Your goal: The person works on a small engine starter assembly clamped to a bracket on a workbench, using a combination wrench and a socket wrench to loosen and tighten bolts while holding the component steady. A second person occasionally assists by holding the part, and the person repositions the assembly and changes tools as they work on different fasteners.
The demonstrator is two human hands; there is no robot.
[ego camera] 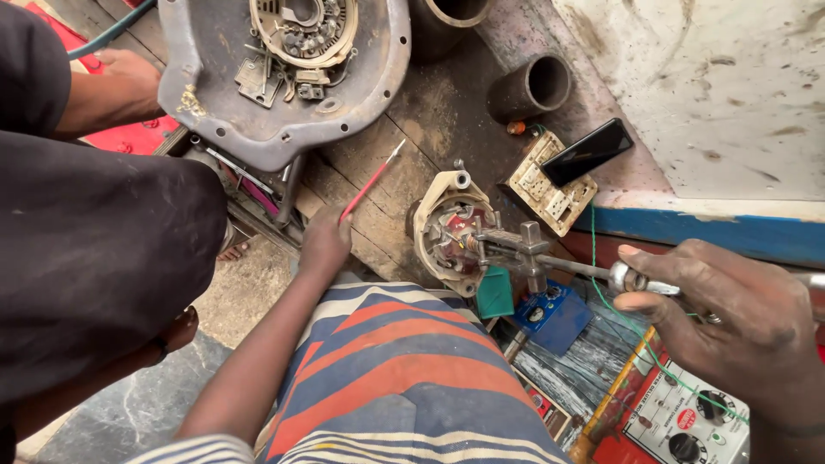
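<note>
My right hand (pixel 739 331) is closed around the handle of a metal puller tool (pixel 516 249). The tool's jaws sit on the centre of a cream motor housing (pixel 438 215) with copper and red parts inside, standing on the wooden bench. My left hand (pixel 325 245), on a bare arm coming out of a striped sleeve, rests on the bench left of the housing. It grips the lower end of a thin red screwdriver (pixel 371 180) that points up and to the right. My striped shirt (pixel 404 378) fills the bottom centre.
Another person in dark clothes sits at the left, one hand (pixel 129 82) near a red sheet. A large grey metal cover (pixel 361 94) holding small parts lies at the top. Two pipes (pixel 531 86), a socket board (pixel 541 193) with a black phone (pixel 589 150), a blue box (pixel 554 314) and a red-and-white tester (pixel 679 412) crowd the right.
</note>
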